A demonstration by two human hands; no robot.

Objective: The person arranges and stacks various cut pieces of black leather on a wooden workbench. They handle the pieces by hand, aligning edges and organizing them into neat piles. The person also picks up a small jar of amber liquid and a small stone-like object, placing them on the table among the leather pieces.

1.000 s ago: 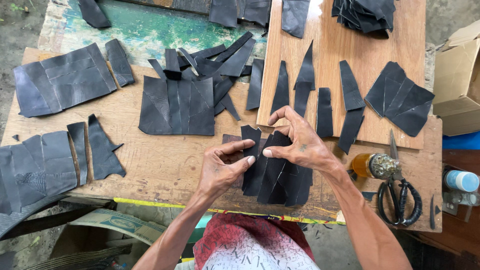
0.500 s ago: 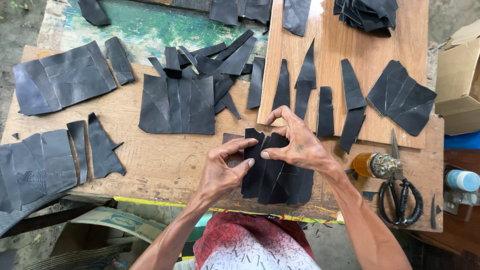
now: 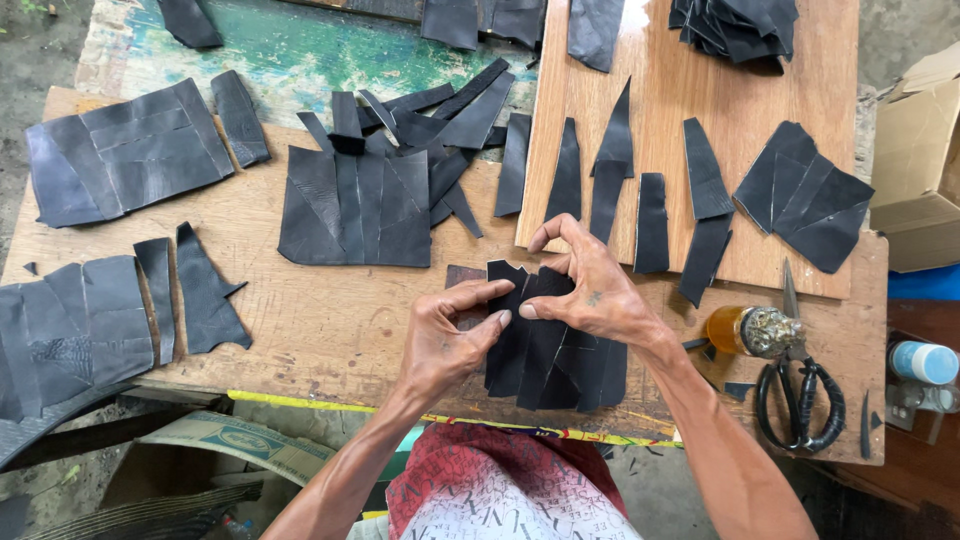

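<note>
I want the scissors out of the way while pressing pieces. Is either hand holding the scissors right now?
No, the scissors lie on the table's right end while the left hand and right hand press the black patchwork piece.

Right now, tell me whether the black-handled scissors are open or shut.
Shut: the black-handled scissors lie flat on the wooden table, blades together, pointing away.

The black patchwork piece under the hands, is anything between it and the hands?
Nothing visible. The left hand and right hand both rest directly on the black patchwork piece, fingertips pinching its top edge. The scissors and small amber bottle lie off to the right.
</note>
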